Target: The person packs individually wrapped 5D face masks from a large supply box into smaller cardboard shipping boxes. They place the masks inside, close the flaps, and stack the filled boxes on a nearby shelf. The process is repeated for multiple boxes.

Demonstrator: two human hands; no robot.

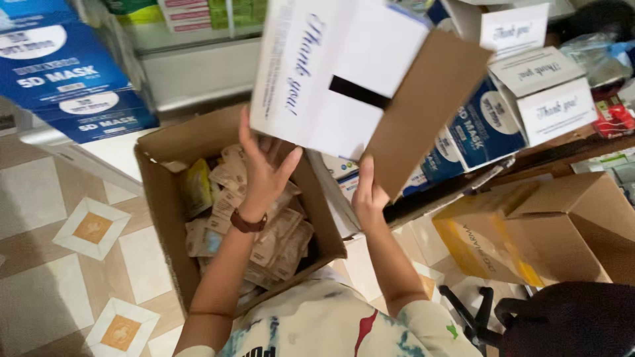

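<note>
I hold up a white cardboard box with blue script, a black slot and an open brown flap, raised in front of me. My left hand, with a dark band at the wrist, presses flat against its lower left edge. My right hand grips its bottom edge beside the brown flap. Below the hands an open brown carton stands on the floor, filled with several tan and yellow packets.
Blue boxes are stacked at upper left. More white boxes and blue boxes sit at right. An open brown and yellow carton lies lower right, beside a black chair base. The floor is patterned tile.
</note>
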